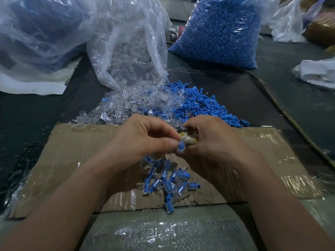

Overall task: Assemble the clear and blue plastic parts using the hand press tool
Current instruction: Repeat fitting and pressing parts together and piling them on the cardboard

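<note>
Clear plastic with blue inside: assembled part (180,148) pinched by left hand (145,140), above the cardboard sheet (81,151), touching the yellowish tool (189,140) gripped in right hand (215,138). Finished pile (166,182) lies below on the cardboard. Beyond are loose clear parts (123,107) and loose blue parts (199,105), with a clear-parts bag (126,51) and blue-parts bag (217,29) behind.

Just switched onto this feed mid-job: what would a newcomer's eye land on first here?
The two hands meeting at centre: the left hand pinches a clear-and-blue piece, the right hand grips a yellowish tool. Below them assembled pieces lie heaped on the cardboard; beyond, loose clear parts and loose blue parts spill before a packed bag of blue parts.
</note>
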### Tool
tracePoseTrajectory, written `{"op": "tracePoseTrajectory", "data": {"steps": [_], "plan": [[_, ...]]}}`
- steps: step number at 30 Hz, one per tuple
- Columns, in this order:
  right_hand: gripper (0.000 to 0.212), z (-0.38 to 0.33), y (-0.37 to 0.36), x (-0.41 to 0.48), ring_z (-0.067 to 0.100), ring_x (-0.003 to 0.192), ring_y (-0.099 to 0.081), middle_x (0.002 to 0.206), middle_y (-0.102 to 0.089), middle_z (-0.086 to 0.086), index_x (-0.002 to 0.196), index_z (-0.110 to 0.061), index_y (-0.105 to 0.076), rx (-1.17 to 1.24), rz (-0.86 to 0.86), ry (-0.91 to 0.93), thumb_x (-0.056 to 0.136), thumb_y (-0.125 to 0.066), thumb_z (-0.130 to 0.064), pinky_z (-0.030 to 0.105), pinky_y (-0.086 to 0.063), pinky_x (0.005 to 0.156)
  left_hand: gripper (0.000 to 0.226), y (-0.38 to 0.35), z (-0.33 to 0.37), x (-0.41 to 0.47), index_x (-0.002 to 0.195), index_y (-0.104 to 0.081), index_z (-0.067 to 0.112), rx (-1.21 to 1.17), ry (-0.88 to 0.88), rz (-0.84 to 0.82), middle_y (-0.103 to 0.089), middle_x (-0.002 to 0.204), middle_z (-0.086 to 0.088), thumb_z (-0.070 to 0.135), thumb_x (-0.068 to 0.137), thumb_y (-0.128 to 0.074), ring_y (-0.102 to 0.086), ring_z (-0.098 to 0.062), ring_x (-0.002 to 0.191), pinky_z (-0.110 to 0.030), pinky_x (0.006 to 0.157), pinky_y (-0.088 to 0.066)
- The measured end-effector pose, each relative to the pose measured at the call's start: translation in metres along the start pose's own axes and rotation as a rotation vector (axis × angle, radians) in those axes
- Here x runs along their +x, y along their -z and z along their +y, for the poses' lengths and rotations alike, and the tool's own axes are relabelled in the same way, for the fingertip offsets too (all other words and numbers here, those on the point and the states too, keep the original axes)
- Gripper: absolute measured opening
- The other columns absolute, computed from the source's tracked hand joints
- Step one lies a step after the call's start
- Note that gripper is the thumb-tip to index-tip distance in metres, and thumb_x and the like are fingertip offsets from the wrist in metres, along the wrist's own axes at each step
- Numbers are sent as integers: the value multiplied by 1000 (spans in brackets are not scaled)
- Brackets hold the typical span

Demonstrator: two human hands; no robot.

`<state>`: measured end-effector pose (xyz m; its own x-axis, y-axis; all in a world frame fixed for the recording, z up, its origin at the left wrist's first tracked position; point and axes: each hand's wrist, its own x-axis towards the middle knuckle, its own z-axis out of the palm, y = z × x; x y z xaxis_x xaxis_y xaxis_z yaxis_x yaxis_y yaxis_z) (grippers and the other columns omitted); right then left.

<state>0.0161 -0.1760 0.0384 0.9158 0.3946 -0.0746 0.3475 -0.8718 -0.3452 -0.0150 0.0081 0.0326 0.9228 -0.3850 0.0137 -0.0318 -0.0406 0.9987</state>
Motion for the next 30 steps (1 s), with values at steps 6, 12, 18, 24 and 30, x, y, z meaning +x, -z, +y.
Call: {"op": "tracePoseTrajectory", "data": {"steps": [6,12,18,24,30], "plan": [[55,-2,-3,1,9,88,-45,92,-50,-10,101,-32,-55,-114,-64,1,55,-66,-60,29,-37,75,19,0,-1,1,75,-74,16,124,6,-199,-70,68,-8,24,58,-74,-60,-21,58,-24,54,-49],[64,0,0,-1,6,88,-42,91,-44,-16,108,-35,-53,-55,-155,5,54,-61,-69,26,-33,72,18,0,-3,1,79,-73,20,67,-18,-124,-71,73,-10,29,63,-75,-63,-23,61,-24,54,-50],[57,0,3,-1,5,83,-40,83,-42,-17,113,-32,-59,-111,-76,31,71,-51,-69,24,-26,66,15,3,-16,13,88,-71,20,227,52,535,-66,76,3,8,81,-65,-63,-15,74,-33,71,-56],[63,-1,5,-1,9,87,-41,93,-49,-9,113,-29,-60,-99,-112,24,69,-47,-72,23,-29,63,41,11,-24,20,129,-52,25,912,-8,294,-48,130,1,6,93,-46,-37,-8,115,-22,98,-23],[51,-1,6,-1,1,78,-46,82,-49,-19,96,-27,-65,31,-11,-17,72,-46,-68,21,-37,66,35,12,-27,20,128,-52,25,974,56,266,-50,131,3,17,94,-48,-39,-13,118,-29,99,-27]]}}
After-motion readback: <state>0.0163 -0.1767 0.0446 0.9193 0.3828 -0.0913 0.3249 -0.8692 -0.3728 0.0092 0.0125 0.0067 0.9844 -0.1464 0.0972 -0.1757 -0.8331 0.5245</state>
